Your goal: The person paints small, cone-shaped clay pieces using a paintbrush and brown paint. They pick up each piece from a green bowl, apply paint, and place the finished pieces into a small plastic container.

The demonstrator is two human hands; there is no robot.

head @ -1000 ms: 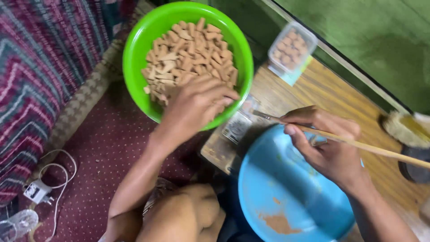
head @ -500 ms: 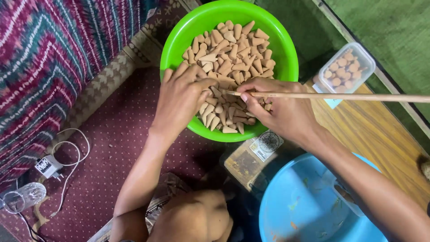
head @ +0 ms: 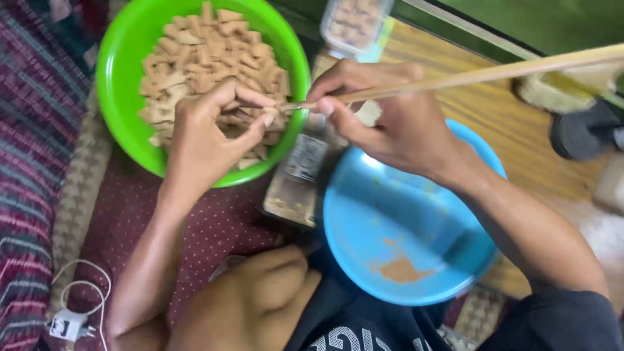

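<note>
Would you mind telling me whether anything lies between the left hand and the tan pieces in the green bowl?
Nothing visible does. The left hand rests directly on the tan pieces inside the green bowl, its fingers meeting the tip of the wooden stick held by the right hand.

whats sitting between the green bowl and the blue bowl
In the head view, a small flat clear packet with a dark label lies between the green bowl and the blue bowl, resting on the wooden board's edge.

Dotted maroon mat (head: 214,227), green bowl (head: 120,78), blue bowl (head: 364,221)
</note>
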